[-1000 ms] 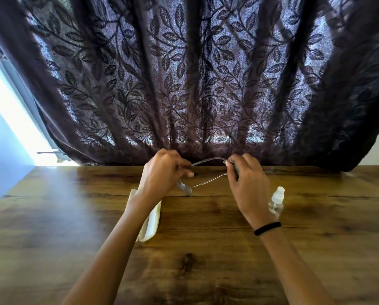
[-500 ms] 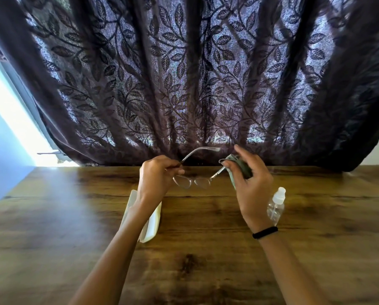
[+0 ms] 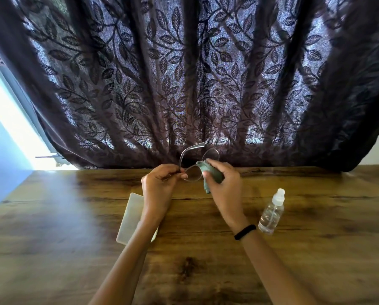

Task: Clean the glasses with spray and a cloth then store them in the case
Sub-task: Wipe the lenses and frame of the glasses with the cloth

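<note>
Wooden table [image 3: 206,271] below; glasses [image 3: 193,173] pinched by left grip [image 3: 160,183]; cloth [image 3: 212,172] clutched in right grip [image 3: 226,183]

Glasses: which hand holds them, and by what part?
Left hand pinches the glasses at the frame corner by the temple hinge; right hand grips the cloth against them.

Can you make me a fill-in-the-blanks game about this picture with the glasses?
The right hand holds a ____ cloth against the glasses.
The spray bottle has a ____ cap.
The case lies beneath the ____ forearm.
Missing words: green; white; left.
</note>
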{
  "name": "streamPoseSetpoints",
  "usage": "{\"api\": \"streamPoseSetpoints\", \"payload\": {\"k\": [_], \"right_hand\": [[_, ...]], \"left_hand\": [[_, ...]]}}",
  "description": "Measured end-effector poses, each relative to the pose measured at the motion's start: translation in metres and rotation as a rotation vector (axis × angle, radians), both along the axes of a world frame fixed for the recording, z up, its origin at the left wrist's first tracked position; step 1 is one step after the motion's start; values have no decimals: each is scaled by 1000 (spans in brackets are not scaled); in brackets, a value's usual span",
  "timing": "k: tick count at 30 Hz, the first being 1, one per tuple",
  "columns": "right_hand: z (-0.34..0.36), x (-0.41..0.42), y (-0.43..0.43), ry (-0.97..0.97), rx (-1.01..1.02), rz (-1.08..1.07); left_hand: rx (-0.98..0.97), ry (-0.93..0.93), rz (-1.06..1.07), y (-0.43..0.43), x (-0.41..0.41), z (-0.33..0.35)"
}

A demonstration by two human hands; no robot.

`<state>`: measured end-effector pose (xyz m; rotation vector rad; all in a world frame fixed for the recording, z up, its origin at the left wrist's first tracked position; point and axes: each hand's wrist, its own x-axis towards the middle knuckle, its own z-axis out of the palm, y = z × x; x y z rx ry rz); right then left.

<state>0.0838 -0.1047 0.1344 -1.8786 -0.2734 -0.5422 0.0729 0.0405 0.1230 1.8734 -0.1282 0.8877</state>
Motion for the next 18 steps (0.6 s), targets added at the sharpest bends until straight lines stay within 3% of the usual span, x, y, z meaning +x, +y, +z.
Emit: {"api": "streamPoseSetpoints", "payload": {"k": [3,7,18], "right_hand": [[-3,-4,9,-148,-254,-37],[-6,-6,13,-211,-436,-57],[-10,-10,16,-260,-591,140]], "left_hand": [[-1,-32,8,-2,1,2],[45,-85,57,-1,1,-1],[10,-104,103,-1,5,-5]]}}
